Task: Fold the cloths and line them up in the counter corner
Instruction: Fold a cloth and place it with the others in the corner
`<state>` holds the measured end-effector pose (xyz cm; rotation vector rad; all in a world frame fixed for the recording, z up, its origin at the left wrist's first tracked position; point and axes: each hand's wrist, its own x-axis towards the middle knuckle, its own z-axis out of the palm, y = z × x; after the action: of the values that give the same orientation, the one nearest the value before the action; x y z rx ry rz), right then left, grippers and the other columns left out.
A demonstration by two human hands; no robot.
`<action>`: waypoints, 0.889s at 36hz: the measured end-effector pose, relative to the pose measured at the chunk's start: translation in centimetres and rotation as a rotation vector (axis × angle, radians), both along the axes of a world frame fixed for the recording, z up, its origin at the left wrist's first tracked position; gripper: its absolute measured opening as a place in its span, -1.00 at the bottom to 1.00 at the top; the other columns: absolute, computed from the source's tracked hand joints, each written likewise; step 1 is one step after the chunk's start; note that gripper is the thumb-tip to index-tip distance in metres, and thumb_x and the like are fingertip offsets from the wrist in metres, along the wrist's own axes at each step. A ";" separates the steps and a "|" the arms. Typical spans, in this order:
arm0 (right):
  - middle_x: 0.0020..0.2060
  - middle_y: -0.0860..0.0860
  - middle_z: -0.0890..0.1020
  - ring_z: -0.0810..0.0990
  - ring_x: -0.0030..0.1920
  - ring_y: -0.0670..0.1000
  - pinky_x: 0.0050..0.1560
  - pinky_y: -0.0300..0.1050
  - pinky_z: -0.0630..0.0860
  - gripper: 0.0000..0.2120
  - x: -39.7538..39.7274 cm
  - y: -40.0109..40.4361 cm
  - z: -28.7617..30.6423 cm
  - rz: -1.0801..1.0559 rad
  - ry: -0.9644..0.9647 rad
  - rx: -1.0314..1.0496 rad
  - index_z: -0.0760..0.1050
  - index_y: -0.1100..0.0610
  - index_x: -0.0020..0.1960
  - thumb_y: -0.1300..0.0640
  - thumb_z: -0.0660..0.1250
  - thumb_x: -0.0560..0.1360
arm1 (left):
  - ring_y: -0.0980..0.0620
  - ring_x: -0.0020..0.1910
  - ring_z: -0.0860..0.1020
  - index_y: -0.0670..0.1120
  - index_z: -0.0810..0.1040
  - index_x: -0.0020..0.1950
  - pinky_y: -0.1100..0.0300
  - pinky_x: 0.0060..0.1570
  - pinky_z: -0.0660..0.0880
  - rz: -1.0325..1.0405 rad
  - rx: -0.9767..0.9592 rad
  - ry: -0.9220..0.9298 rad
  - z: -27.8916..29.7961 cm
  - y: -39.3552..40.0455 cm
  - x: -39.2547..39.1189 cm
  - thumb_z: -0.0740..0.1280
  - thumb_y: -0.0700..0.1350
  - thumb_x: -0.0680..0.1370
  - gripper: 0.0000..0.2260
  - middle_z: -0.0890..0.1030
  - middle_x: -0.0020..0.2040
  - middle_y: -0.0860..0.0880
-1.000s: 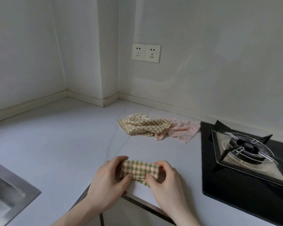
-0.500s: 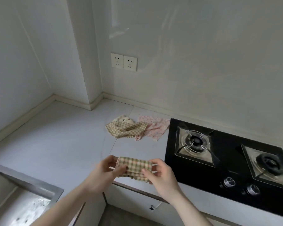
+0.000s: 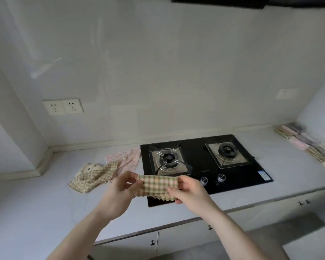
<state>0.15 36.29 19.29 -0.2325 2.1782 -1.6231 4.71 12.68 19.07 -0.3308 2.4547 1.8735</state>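
The left hand's fingers [image 3: 133,182] and the right hand's fingers [image 3: 174,190] are pinching the folded green-checked cloth [image 3: 157,187] by its ends, lifted over the desk [image 3: 289,177] edge. Keeping both pinches firm should be stopping the layers slipping while carrying it toward the folded row [image 3: 308,145] at two o'clock; two unfolded cloths [image 3: 105,169] are lying at ten o'clock.

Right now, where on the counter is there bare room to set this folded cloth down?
Both hands, left and right, hold the folded checked cloth. Bare counter lies left of the unfolded cloths, and between the hob and the row of folded cloths in the right corner. That corner's wall side is crowded.
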 end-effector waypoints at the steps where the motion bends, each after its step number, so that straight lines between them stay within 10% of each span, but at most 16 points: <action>1: -0.01 -0.08 0.74 0.71 0.01 -0.10 -0.09 -0.19 0.64 -0.79 0.0 1.0 0.3 -0.015 0.000 0.002 0.60 0.03 0.17 0.09 0.45 0.54 | 0.08 -0.24 0.55 -0.18 0.55 0.00 0.15 -0.15 0.52 -0.024 -0.006 0.000 0.3 0.8 -0.8 0.34 -0.20 0.63 -0.94 0.61 -0.23 0.00; 13: -0.03 -0.06 0.74 0.72 -0.02 -0.09 -0.08 -0.22 0.62 -0.80 -1.5 17.6 2.4 -0.312 0.050 -0.005 0.58 0.06 0.16 0.10 0.45 0.55 | 0.21 -0.06 0.65 0.08 0.61 0.09 0.17 0.05 0.57 -0.403 -0.104 -0.006 2.7 17.5 -9.0 0.30 0.08 0.64 -0.86 0.70 -0.02 0.15; 25: -0.02 -0.10 0.74 0.71 0.01 -0.09 0.04 -0.09 0.67 -0.79 -4.2 39.1 3.3 -0.396 -0.039 0.041 0.63 0.01 0.12 -0.01 0.46 0.52 | 0.24 -0.33 0.56 -0.04 0.56 -0.11 0.37 -0.29 0.45 -0.496 -0.159 0.128 3.1 39.3 -14.3 0.33 -0.02 0.64 -0.83 0.62 -0.31 0.14; 32: -0.11 -0.07 0.74 0.71 -0.08 -0.09 -0.08 -0.18 0.61 -0.82 -6.6 47.7 2.8 -0.411 -0.067 0.091 0.63 0.02 0.05 -0.02 0.48 0.50 | -0.03 -0.19 0.66 -0.09 0.60 -0.10 0.09 -0.13 0.64 -0.484 -0.162 0.072 2.4 47.6 -17.1 0.39 0.07 0.59 -0.77 0.68 -0.20 -0.05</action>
<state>-6.40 84.02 22.08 0.3125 2.3493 -1.6996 -12.42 60.26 21.42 0.3087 2.4434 1.5137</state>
